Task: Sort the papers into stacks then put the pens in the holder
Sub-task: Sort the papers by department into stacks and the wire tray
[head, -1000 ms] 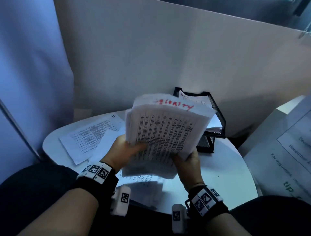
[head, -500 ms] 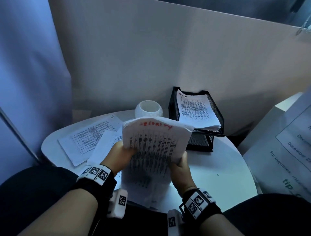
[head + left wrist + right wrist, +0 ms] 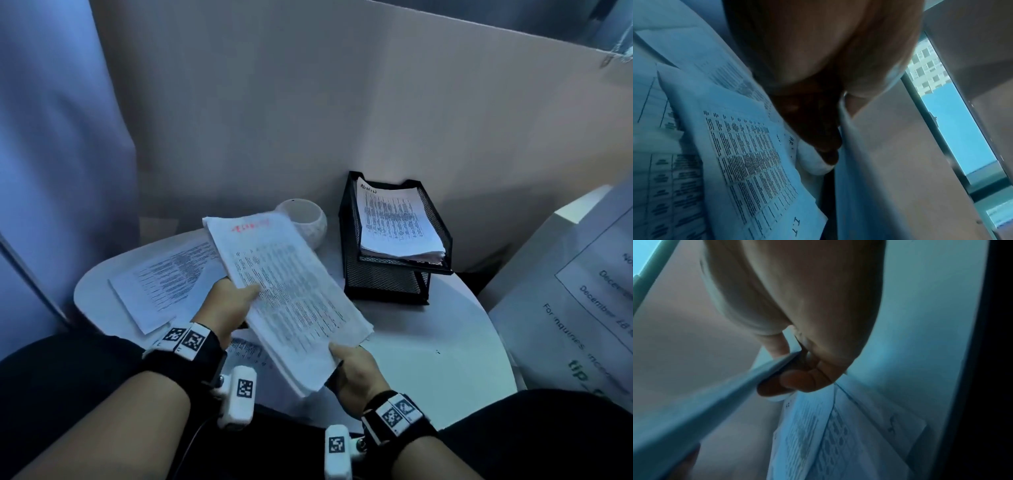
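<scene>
A thick stack of printed papers [image 3: 287,294] with red writing at its top hangs tilted above the round white table [image 3: 445,346]. My left hand [image 3: 233,305] grips the stack's left edge, thumb on top. My right hand [image 3: 352,366] pinches its near right corner; in the right wrist view the stack's edge [image 3: 740,389] runs between thumb and fingers. Loose printed sheets [image 3: 161,284] lie on the table at the left, seen under my left hand [image 3: 818,129] as loose sheets [image 3: 748,162] marked "I.T". A round white holder [image 3: 305,222] stands behind the stack. No pens show.
A black mesh two-tier tray [image 3: 394,246] stands at the back right, its top tier holding a pile of papers marked "ADMIN" [image 3: 394,222]. A beige partition [image 3: 342,120] closes off the back. A large printed sheet [image 3: 582,291] lies on a surface at the right.
The stack came down from upright in front of me and now lies flatter, slanted to the left. The white holder and the tray have come into view behind it.
</scene>
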The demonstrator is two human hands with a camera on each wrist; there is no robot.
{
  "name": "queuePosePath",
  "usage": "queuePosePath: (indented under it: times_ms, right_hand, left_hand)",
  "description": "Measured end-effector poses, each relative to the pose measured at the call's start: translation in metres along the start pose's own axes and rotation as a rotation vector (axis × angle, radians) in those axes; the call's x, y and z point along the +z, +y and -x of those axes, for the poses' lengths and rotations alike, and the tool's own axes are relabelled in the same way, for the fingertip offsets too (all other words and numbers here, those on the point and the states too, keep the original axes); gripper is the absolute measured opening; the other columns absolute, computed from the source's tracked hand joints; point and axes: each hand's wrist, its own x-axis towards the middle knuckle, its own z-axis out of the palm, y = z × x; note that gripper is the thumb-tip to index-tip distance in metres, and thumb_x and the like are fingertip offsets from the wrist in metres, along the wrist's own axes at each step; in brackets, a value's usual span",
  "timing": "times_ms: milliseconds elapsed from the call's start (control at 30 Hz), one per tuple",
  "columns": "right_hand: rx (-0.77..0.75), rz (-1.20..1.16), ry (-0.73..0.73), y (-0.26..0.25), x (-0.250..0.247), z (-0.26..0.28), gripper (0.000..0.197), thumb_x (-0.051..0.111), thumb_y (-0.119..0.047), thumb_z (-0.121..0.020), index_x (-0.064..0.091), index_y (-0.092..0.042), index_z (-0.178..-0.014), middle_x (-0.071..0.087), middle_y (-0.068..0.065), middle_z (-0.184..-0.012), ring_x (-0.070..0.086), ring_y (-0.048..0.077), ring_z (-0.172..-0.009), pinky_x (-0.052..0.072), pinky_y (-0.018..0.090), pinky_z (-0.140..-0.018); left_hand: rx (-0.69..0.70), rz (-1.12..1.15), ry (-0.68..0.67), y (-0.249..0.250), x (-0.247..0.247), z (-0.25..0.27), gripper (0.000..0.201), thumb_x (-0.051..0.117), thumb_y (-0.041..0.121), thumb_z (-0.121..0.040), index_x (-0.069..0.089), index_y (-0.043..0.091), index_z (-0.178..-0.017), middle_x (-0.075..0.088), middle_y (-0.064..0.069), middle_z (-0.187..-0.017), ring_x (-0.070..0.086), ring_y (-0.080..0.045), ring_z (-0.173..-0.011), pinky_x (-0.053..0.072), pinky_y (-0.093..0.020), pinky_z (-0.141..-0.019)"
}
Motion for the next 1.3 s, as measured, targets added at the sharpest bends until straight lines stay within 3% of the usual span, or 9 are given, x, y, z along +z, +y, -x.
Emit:
queuePosePath:
  times_ms: [200,333,467,667,867,967,1067,1233,1300]
  right_hand:
    - [-0.027,-0.141,0.197,-0.001,-0.023,-0.009,0.024,0.054,0.011,-0.095,0.065,0.006,-0.116,0.074,0.026,-0.110,0.072,0.044,-0.099,0.058,0.057,-0.088]
    - [-0.033,-0.207,0.433,-0.013,-0.043,-0.015,0.022,0.052,0.009,-0.094,0.067,-0.005,-0.101,0.073,0.015,-0.092,0.065,0.028,-0.067,0.049,0.025,-0.043]
    - [-0.067,-0.125,0.611,-0.028,-0.065,-0.031,0.022,0.046,0.002,-0.099,0.052,-0.010,-0.081,0.051,0.011,-0.074,0.043,0.018,-0.054,0.038,0.019,-0.034]
    - [-0.084,-0.050,0.749,-0.069,-0.072,-0.053,0.028,0.029,0.011,-0.088,0.040,-0.007,-0.070,0.039,0.010,-0.062,0.033,0.020,-0.050,0.027,0.025,-0.044]
    - [-0.100,0.007,0.751,-0.110,-0.067,-0.084,0.024,0.029,0.009,-0.090,0.046,-0.005,-0.081,0.039,0.009,-0.067,0.034,0.020,-0.052,0.027,0.029,-0.046]
    - [-0.108,0.151,0.743,-0.125,-0.066,-0.111,0.026,0.029,0.007,-0.099,0.053,-0.002,-0.107,0.042,0.009,-0.071,0.041,0.020,-0.055,0.032,0.029,-0.051]
    - [-0.080,0.135,0.777,-0.138,-0.063,-0.130,0.014,0.035,0.006,-0.098,0.047,-0.001,-0.098,0.044,0.008,-0.068,0.043,0.020,-0.055,0.032,0.029,-0.052]
    - [-0.141,0.186,0.654,-0.149,-0.060,-0.154,0.009,0.041,-0.005,-0.106,0.047,-0.011,-0.109,0.053,0.002,-0.093,0.057,0.013,-0.078,0.059,0.025,-0.071]
    - [-0.043,0.391,0.820,-0.156,-0.057,-0.168,0.018,0.055,-0.010,-0.100,0.060,-0.007,-0.117,0.065,0.008,-0.111,0.063,0.023,-0.095,0.055,0.028,-0.086]
  left_hand:
    - [0.071,-0.233,-0.146,0.012,0.007,0.016,0.012,0.061,0.029,-0.102,0.067,0.021,-0.109,0.076,-0.006,-0.101,0.075,-0.027,-0.071,0.057,-0.035,-0.065]
    - [0.100,-0.279,-0.169,0.017,0.009,0.014,0.010,0.062,0.024,-0.102,0.070,0.018,-0.104,0.077,-0.006,-0.098,0.071,-0.022,-0.067,0.053,-0.032,-0.061]
    - [0.115,-0.314,-0.187,0.020,0.009,0.013,0.009,0.062,0.022,-0.101,0.071,0.018,-0.102,0.077,-0.005,-0.097,0.071,-0.021,-0.069,0.054,-0.034,-0.064]
    - [0.170,-0.388,-0.203,0.021,0.006,0.006,0.009,0.063,0.025,-0.099,0.072,0.023,-0.097,0.078,0.001,-0.092,0.073,-0.016,-0.066,0.057,-0.036,-0.067]
    - [0.186,-0.435,-0.202,0.020,0.005,-0.005,0.009,0.064,0.029,-0.097,0.072,0.027,-0.094,0.078,0.004,-0.089,0.074,-0.014,-0.066,0.058,-0.038,-0.069]
    - [0.170,-0.440,-0.203,0.018,0.004,-0.012,0.009,0.065,0.030,-0.097,0.073,0.027,-0.094,0.078,0.005,-0.088,0.074,-0.015,-0.067,0.058,-0.040,-0.070]
    - [0.151,-0.444,-0.199,0.017,0.003,-0.018,0.009,0.066,0.031,-0.097,0.073,0.028,-0.094,0.078,0.005,-0.087,0.075,-0.016,-0.068,0.058,-0.039,-0.071]
    - [0.134,-0.448,-0.183,0.016,0.002,-0.025,0.009,0.067,0.032,-0.096,0.074,0.029,-0.092,0.078,0.006,-0.086,0.075,-0.014,-0.067,0.056,-0.035,-0.067]
    - [0.133,-0.453,-0.182,0.017,0.001,-0.027,0.009,0.067,0.033,-0.096,0.074,0.029,-0.091,0.078,0.007,-0.086,0.075,-0.013,-0.067,0.055,-0.034,-0.066]
